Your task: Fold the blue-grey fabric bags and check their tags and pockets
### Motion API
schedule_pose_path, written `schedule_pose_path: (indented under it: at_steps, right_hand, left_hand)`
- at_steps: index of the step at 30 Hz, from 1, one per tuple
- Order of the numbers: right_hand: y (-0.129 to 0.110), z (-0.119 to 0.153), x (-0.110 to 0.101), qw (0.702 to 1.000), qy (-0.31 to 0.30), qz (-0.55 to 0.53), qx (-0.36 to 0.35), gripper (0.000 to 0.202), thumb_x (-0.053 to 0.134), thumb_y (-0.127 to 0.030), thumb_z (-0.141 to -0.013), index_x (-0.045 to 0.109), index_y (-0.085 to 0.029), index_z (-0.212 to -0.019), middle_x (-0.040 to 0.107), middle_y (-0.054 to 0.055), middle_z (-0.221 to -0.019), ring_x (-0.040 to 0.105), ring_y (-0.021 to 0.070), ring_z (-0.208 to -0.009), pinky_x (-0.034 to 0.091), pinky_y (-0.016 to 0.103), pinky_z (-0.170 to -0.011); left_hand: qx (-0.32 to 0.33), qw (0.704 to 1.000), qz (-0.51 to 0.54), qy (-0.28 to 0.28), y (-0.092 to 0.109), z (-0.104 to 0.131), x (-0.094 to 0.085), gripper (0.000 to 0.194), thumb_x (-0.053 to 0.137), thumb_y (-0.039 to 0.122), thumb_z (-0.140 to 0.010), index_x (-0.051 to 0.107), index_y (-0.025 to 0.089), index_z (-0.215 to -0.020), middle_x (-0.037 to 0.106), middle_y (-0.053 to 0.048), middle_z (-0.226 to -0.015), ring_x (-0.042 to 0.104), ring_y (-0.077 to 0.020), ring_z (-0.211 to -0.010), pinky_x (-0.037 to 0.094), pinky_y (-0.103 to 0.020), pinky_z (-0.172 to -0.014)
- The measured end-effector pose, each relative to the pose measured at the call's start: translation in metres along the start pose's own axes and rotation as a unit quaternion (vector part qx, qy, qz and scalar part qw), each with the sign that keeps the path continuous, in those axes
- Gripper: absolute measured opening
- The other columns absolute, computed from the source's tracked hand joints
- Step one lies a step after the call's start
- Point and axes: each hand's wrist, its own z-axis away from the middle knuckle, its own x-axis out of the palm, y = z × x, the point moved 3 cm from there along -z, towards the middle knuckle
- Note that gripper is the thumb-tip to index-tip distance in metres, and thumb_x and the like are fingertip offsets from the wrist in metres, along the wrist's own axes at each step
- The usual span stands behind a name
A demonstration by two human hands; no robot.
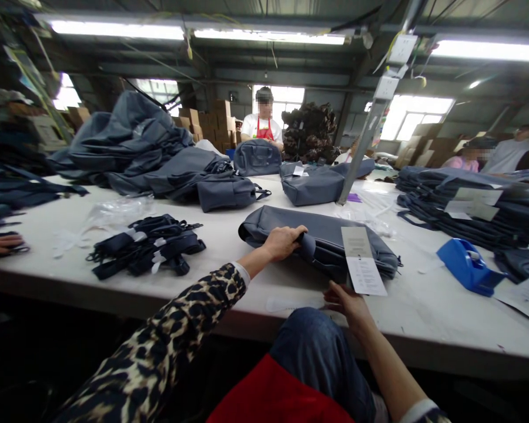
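Observation:
A dark blue-grey bag (321,226) lies on its side on the white table in front of me. My left hand (284,242) is closed over its near upper edge, gripping the fabric at a dark flap or handle. From the bag's right part hangs a paper hang tag (365,273), grey above and printed white below. Just below the bag, at the table's front edge, my right hand (348,302) is beside the tag, fingers loosely bent and apart, with nothing visible in them. A clear plastic strip (286,304) lies to the left of its fingertips.
Bundled dark straps (150,244) lie left of the bag. A blue tape dispenser (469,267) and stacked flat bags (467,205) are on the right. A metal post (365,141) rises behind. Bags pile up (127,141) far left. A co-worker (262,126) stands opposite; another person's hand (2,244) shows left.

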Motion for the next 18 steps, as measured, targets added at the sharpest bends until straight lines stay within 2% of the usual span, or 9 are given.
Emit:
schedule_pose_path:
  at_steps: [2,5,9,13,15,18]
  right_hand:
    - [0.007,0.001,0.004,0.996,0.021,-0.085,0.035,0.04,0.074,-0.057,-0.072,0.064,-0.018,-0.077,0.072,0.012,-0.08,0.071,0.0274,-0.078,0.059,0.039,-0.063]
    - [0.007,-0.004,0.011,0.976,0.064,-0.202,0.051,0.037,0.084,-0.047,-0.066,0.058,-0.021,-0.073,0.069,0.004,-0.073,0.071,0.0217,-0.075,0.06,0.032,-0.062]
    - [-0.003,-0.009,0.017,0.944,0.098,-0.31,0.061,0.03,0.082,-0.039,-0.07,0.057,-0.023,-0.074,0.064,-0.004,-0.068,0.064,0.0121,-0.06,0.056,0.023,-0.053]
    - [-0.008,0.01,0.011,0.928,0.093,-0.353,0.073,0.027,0.08,-0.039,-0.072,0.061,-0.022,-0.081,0.065,-0.004,-0.072,0.054,0.007,-0.05,0.047,0.017,-0.042]
    - [-0.004,0.027,0.003,0.926,0.104,-0.354,0.082,0.03,0.083,-0.037,-0.067,0.061,-0.022,-0.081,0.064,-0.005,-0.07,0.052,0.0059,-0.048,0.045,0.016,-0.041]
    - [0.007,0.051,-0.011,0.93,0.137,-0.324,0.104,0.041,0.088,-0.032,-0.056,0.062,-0.022,-0.086,0.065,-0.006,-0.069,0.052,0.0063,-0.045,0.047,0.017,-0.041]
  left_hand:
    - [0.001,1.0,0.005,-0.004,0.0,-0.001,0.0,0.044,0.056,0.025,-0.091,0.05,0.031,-0.133,0.07,-0.007,-0.109,0.067,-0.0263,-0.1,0.049,-0.033,-0.086]
    - [0.004,1.0,0.011,-0.01,0.0,-0.002,-0.001,0.044,0.056,0.023,-0.089,0.052,0.031,-0.133,0.07,-0.007,-0.11,0.067,-0.0266,-0.101,0.048,-0.033,-0.087]
    - [0.013,1.0,0.02,-0.02,0.0,0.001,0.0,0.044,0.056,0.023,-0.089,0.052,0.029,-0.133,0.069,-0.007,-0.11,0.066,-0.0276,-0.101,0.048,-0.035,-0.087]
    - [0.041,0.998,0.036,-0.042,-0.003,0.015,0.013,0.044,0.06,0.026,-0.088,0.054,0.03,-0.131,0.067,-0.006,-0.114,0.062,-0.0261,-0.108,0.046,-0.034,-0.092]
    - [0.065,0.995,0.043,-0.066,-0.004,0.026,0.026,0.045,0.065,0.028,-0.085,0.057,0.03,-0.129,0.066,-0.005,-0.118,0.06,-0.026,-0.111,0.046,-0.035,-0.094]
    - [0.107,0.984,0.105,-0.1,0.003,0.043,0.046,0.048,0.066,0.019,-0.079,0.061,0.03,-0.126,0.061,-0.005,-0.129,0.056,-0.0268,-0.116,0.043,-0.039,-0.098]
